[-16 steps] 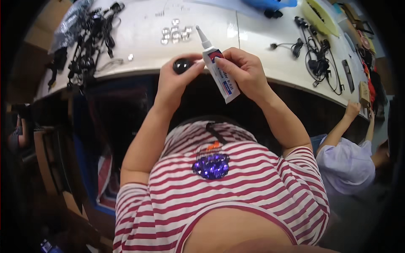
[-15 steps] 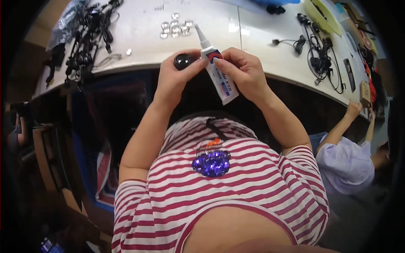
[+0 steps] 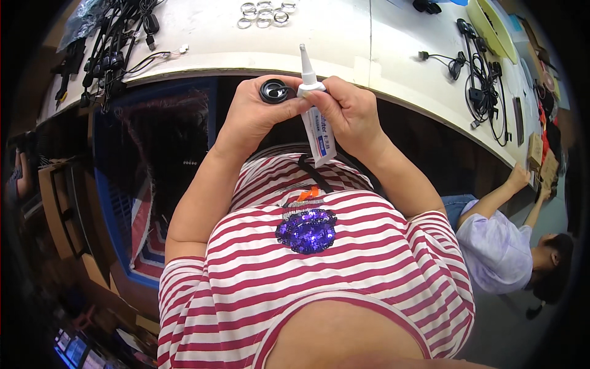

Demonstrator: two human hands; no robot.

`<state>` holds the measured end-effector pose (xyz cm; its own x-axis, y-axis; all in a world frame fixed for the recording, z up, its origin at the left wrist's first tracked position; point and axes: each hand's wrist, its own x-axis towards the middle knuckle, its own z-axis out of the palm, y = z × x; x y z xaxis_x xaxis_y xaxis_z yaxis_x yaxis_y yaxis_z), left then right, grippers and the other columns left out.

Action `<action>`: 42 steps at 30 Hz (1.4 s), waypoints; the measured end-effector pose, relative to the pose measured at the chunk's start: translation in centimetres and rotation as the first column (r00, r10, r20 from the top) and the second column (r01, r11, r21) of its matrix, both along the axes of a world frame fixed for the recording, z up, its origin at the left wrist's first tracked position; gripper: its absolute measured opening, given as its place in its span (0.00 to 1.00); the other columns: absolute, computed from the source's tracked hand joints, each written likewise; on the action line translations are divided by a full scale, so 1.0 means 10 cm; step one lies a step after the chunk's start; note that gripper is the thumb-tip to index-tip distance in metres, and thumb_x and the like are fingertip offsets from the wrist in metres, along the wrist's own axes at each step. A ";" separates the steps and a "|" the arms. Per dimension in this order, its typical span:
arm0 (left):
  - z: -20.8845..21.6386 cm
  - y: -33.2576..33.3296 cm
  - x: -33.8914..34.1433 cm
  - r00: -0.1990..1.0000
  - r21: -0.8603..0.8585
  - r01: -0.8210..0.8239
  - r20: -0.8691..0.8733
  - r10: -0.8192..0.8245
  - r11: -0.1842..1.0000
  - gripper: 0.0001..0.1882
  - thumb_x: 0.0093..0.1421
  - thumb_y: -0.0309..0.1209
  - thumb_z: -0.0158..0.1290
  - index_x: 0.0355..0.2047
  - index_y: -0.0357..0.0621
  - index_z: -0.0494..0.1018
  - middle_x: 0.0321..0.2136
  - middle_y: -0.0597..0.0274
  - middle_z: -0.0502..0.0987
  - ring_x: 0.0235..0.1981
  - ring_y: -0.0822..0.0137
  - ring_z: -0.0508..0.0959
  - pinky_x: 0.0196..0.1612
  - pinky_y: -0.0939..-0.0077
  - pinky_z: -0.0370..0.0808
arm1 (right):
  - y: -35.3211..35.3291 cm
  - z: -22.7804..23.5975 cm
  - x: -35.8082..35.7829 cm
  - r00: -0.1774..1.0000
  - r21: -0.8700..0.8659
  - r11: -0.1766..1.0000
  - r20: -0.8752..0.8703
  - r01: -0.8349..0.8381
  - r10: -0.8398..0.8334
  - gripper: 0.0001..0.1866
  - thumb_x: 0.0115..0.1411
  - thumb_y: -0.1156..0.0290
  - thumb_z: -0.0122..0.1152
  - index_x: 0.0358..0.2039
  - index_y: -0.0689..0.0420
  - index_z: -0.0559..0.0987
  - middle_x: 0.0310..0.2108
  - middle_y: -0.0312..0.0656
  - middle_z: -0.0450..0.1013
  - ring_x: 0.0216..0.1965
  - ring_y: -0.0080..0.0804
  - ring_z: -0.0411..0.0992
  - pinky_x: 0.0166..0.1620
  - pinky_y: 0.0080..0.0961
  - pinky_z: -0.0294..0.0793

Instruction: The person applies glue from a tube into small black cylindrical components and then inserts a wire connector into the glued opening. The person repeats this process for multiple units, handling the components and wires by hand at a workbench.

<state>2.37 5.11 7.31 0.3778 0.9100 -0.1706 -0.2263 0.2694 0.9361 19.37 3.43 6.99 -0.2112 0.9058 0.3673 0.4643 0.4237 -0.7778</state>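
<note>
The white squeeze tube (image 3: pixel 321 133), pinched below its nozzle (image 3: pixel 307 69) by the right hand (image 3: pixel 353 112), is held straighter than a moment ago and pointed past the round black part (image 3: pixel 274 91) gripped in the left hand (image 3: pixel 253 114).

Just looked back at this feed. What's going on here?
A person's left hand holds a round black piece, while the right hand grips a white tube beside it, its narrow nozzle pointing toward the table. Whether the left thumb also touches the tube is hard to tell. A cluster of silvery rings lies on the table beyond the hands, with black cables to either side.
</note>
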 end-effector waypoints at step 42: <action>-0.04 -0.03 -0.10 0.960 0.440 0.202 -0.265 -0.088 0.875 0.17 0.52 0.37 0.55 0.37 0.43 0.67 0.41 0.63 0.66 0.44 0.72 0.64 0.48 0.80 0.61 | -0.01 0.31 0.38 0.390 -0.375 0.494 -0.917 -0.784 -0.077 0.17 0.63 0.61 0.41 0.24 0.59 0.70 0.09 0.32 0.61 0.10 0.16 0.52 0.18 0.16 0.52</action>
<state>1.34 4.79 6.94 0.5134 0.8443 0.1534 0.0180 -0.1893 0.9818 23.17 3.28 10.09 -0.6155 0.7821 -0.0975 -0.5262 -0.4998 -0.6880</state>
